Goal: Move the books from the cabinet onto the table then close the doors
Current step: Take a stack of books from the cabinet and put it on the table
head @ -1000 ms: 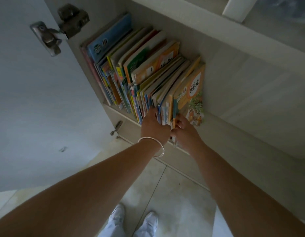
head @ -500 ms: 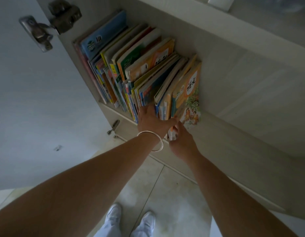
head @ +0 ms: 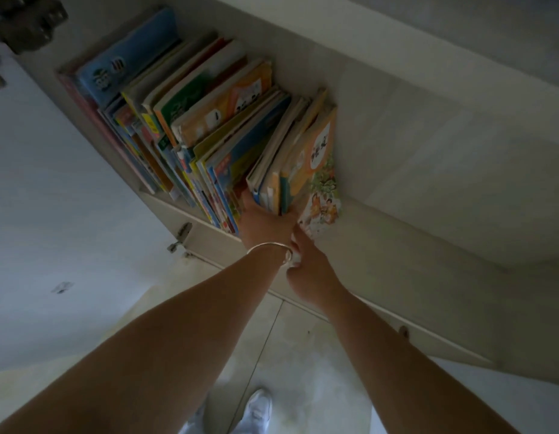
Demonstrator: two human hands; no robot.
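A row of colourful thin books (head: 193,120) stands on the cabinet shelf (head: 428,170), leaning right. My left hand (head: 265,223), with a silver bangle on the wrist, has its fingers pushed into a gap in the row, splitting off the right-hand bunch of books (head: 290,170). An orange illustrated cover (head: 322,158) is the outermost of that bunch. My right hand (head: 309,270) sits just below, fingers against the bunch's lower edge. The fingertips of both hands are hidden by the books.
The white cabinet door (head: 52,183) stands open on the left, with a hinge (head: 179,236) at the shelf's corner. A lower door with a small knob (head: 403,332) is shut beneath the shelf. Pale floor tiles and my white shoes (head: 259,408) lie below.
My left hand has slid deeper between the books and a gap has opened in the row. The right-hand bunch now leans apart from the rest. My right hand has dropped slightly lower.
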